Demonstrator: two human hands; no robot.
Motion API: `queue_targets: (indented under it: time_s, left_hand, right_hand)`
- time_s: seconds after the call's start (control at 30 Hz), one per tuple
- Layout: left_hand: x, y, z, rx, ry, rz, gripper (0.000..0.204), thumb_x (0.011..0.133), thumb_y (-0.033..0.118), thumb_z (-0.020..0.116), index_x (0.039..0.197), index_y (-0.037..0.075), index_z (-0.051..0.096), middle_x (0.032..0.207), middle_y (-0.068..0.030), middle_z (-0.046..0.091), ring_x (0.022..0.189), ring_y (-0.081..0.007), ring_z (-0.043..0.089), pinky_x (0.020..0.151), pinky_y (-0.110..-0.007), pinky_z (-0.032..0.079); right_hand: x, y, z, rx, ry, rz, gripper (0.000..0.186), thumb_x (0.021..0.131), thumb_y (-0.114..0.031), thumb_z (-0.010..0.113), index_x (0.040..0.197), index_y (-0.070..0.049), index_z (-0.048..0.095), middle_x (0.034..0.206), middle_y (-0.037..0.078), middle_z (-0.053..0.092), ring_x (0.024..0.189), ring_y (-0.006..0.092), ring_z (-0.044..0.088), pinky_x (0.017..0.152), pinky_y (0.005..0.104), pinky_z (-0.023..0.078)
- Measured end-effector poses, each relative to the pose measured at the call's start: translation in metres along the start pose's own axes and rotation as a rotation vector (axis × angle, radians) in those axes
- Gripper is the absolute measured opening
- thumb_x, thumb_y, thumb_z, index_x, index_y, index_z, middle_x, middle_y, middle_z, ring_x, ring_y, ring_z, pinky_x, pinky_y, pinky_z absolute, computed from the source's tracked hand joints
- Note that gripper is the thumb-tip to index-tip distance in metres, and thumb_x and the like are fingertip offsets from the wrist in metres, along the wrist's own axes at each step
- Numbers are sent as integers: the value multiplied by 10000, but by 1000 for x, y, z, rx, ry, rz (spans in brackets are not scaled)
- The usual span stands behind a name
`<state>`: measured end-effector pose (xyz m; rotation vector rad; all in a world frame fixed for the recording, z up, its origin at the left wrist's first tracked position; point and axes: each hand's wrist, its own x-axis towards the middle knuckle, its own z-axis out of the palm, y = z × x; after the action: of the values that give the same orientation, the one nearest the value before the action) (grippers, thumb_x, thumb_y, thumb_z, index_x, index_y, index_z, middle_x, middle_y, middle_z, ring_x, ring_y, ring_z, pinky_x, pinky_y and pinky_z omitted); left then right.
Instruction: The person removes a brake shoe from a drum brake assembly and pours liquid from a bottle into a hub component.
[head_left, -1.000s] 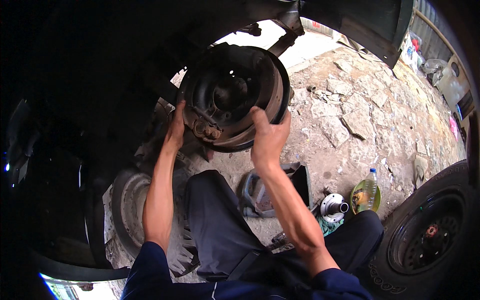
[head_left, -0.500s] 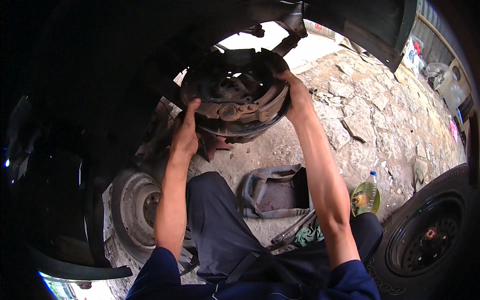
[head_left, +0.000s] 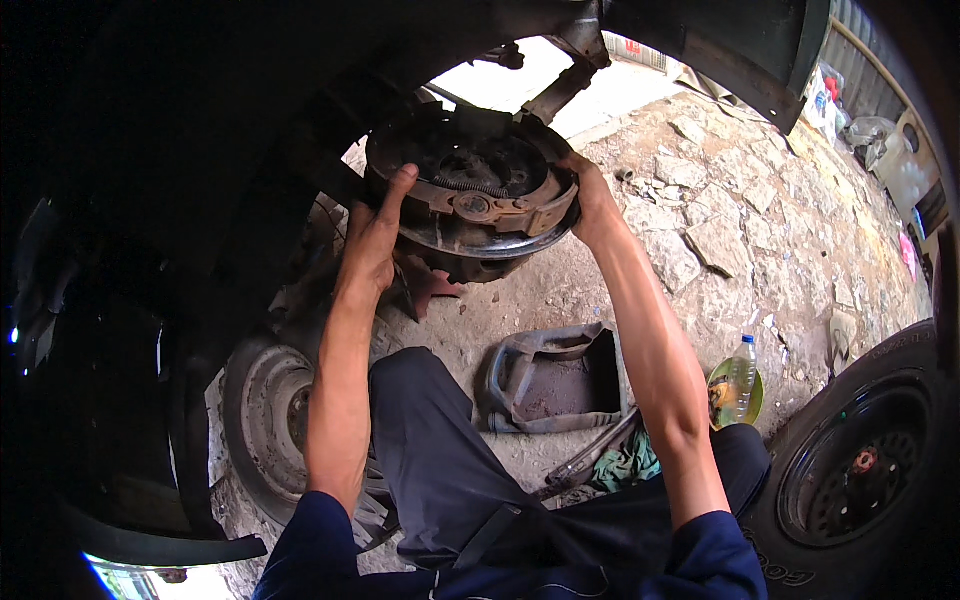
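Observation:
Between my hands, up in the dark wheel well, is a round drum brake assembly (head_left: pixel 490 242) with brake shoes (head_left: pixel 480 207) curving round its near edge. A coil spring (head_left: pixel 465 184) shows across its middle. My left hand (head_left: pixel 372 245) grips the left side, thumb up over the shoe's edge and fingers mostly hidden. On the right side my right hand (head_left: pixel 592 203) is wrapped round the rim, its fingers partly hidden behind it. The assembly is tilted; whether it is attached at the back cannot be seen.
A cut-open plastic jug (head_left: pixel 497 395) lies on the stony ground before my knees, near a green rag (head_left: pixel 628 464). A clear bottle (head_left: pixel 741 378) stands in a yellow-green bowl (head_left: pixel 757 397). Wheels lie left (head_left: pixel 262 430) and right (head_left: pixel 790 480). Dark bodywork (head_left: pixel 715 50) overhangs.
The brake assembly has tipped, so its near edge and the coil spring show more. My left thumb sits higher on it. Both hands still grip it.

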<state>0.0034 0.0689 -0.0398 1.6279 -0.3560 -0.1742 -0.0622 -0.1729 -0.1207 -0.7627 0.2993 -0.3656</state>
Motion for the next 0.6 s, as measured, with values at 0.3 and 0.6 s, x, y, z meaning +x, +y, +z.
queue_targets:
  time_s: [0.3,0.6]
  left_hand:
    - [1,-4,16,111,-70,127,834,791,470,780,1303,-94,439,1266,-202,548,1139,-239,554,963,-322,451]
    - [-11,-21,15,202,-85,106,993,775,649,702,1253,-163,390,1219,-243,531,1127,-246,546,1003,-328,420]
  right_hand:
    - [10,13,-28,-20,63,10,402,977,-211,400,1287,30,485,1241,184,601,1103,276,596,1008,386,453]
    - [28,5,-33,-200,34,-24,393,975,-259,470,1220,42,535,1189,179,628,1061,276,628,959,393,505]
